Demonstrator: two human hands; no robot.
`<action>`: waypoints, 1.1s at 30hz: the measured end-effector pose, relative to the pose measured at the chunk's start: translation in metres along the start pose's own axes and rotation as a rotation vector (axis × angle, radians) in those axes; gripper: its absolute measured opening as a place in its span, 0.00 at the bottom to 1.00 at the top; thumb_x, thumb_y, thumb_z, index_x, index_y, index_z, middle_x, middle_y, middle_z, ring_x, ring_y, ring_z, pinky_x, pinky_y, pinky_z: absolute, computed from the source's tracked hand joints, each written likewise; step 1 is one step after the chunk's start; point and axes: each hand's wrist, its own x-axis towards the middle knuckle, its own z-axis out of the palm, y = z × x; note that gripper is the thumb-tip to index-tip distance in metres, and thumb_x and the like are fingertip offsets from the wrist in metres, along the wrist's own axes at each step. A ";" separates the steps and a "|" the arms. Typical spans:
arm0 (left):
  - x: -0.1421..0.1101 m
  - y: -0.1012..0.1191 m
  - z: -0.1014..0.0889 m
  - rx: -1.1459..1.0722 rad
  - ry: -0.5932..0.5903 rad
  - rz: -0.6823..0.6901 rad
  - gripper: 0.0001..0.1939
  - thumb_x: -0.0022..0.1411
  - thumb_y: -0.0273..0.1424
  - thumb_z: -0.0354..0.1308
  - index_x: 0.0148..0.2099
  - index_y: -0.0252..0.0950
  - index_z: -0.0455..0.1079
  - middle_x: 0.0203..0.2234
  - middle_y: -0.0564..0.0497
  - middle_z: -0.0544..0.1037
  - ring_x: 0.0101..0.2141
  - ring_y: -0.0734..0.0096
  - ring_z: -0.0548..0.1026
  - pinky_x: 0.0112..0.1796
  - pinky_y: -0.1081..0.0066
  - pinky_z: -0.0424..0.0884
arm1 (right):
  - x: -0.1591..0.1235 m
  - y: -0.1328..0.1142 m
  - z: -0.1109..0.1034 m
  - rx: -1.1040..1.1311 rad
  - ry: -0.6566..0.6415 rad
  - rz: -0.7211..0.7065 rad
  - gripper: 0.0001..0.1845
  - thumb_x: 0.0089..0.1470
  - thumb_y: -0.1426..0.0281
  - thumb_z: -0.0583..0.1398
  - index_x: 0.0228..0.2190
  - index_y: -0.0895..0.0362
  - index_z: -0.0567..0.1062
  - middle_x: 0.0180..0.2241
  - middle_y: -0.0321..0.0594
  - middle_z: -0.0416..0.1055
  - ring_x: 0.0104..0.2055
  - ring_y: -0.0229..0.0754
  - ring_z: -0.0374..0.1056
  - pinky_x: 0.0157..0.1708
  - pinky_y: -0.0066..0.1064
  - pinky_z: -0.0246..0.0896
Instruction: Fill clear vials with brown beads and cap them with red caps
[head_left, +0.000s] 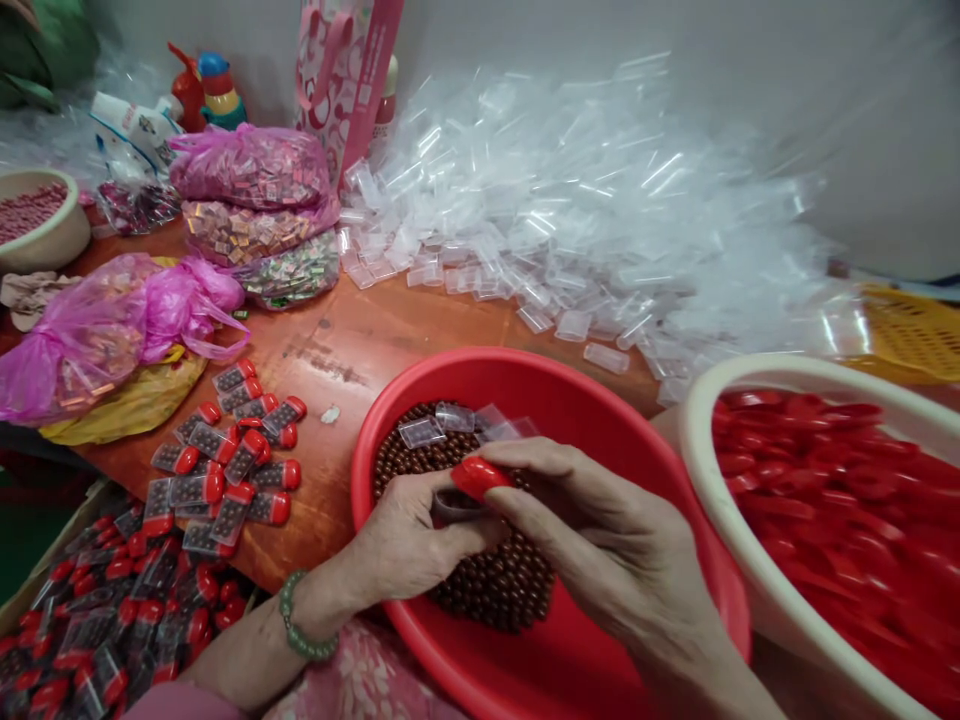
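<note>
Over a red basin (630, 400) my left hand (405, 540) grips a small clear plastic box (456, 506) that looks dark with brown beads. My right hand (600, 540) pinches a glossy red cap (480, 477) between thumb and fingers, right at the box's top; whether the two touch I cannot tell. Below both hands, round brown beads (495, 590) heap up in the basin. A few clear boxes (422, 432) lie on the beads at the far side. A bead bracelet (300, 630) circles my left wrist.
A cream basin (705, 460) of red caps (840, 520) stands right. Clear boxes (570, 200) pile up behind. Filled, red-capped boxes (196, 488) lie on the table (330, 350), with more in a container (112, 620) lower left. Pink bags (255, 165) sit back left.
</note>
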 end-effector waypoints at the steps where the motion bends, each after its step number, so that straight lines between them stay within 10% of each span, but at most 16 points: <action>1: 0.000 -0.001 0.000 0.001 -0.011 0.004 0.12 0.53 0.35 0.64 0.29 0.32 0.68 0.24 0.56 0.65 0.27 0.78 0.62 0.33 0.75 0.61 | 0.001 0.000 0.002 -0.014 -0.029 -0.033 0.09 0.56 0.72 0.60 0.40 0.51 0.75 0.36 0.37 0.76 0.37 0.38 0.73 0.39 0.27 0.71; 21: 0.005 0.002 -0.006 -0.068 -0.128 -0.096 0.21 0.46 0.46 0.66 0.26 0.32 0.68 0.20 0.58 0.63 0.24 0.81 0.60 0.30 0.75 0.59 | -0.003 0.008 -0.005 -0.164 -0.205 -0.099 0.13 0.56 0.77 0.59 0.42 0.50 0.71 0.37 0.37 0.73 0.38 0.37 0.71 0.38 0.24 0.69; 29: 0.006 -0.002 -0.006 -0.069 -0.207 -0.184 0.04 0.52 0.21 0.59 0.26 0.31 0.70 0.21 0.60 0.67 0.26 0.80 0.64 0.34 0.77 0.61 | -0.003 0.008 -0.013 -0.197 -0.357 -0.108 0.08 0.58 0.76 0.58 0.39 0.53 0.71 0.35 0.37 0.72 0.36 0.36 0.71 0.34 0.23 0.67; 33: 0.004 -0.005 -0.007 -0.109 -0.225 -0.231 0.12 0.51 0.30 0.64 0.22 0.32 0.65 0.15 0.61 0.63 0.19 0.82 0.59 0.25 0.77 0.56 | -0.009 0.004 -0.012 -0.305 -0.306 -0.146 0.07 0.61 0.71 0.56 0.42 0.53 0.70 0.36 0.38 0.73 0.37 0.36 0.71 0.36 0.24 0.67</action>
